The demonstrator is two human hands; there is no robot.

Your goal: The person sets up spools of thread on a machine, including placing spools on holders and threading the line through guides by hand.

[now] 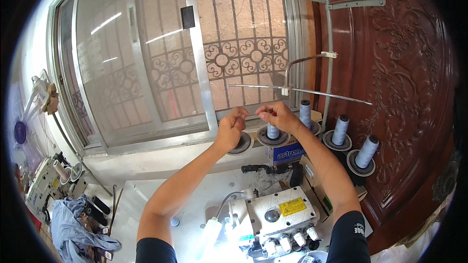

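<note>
Both my hands are raised over the thread stand behind the sewing machine, fingertips pointing toward each other with a small gap between them. My left hand (232, 127) is closed in a pinch above a round spool plate (240, 147) that carries no cone. My right hand (280, 117) also pinches, just above a light blue thread cone (273, 132). What the fingers hold is too fine to make out. More light blue cones stand to the right: one thread cone (305, 112) behind my right wrist, another (341, 130), and one farther right (366, 152).
An overlock sewing machine (280, 213) sits on the white table (187, 192) below my arms. The stand's pole (329, 44) and thin metal rod (341, 97) rise beside a carved wooden door (404, 78). A sliding window (131, 63) is ahead. Blue cloth (73, 226) lies at lower left.
</note>
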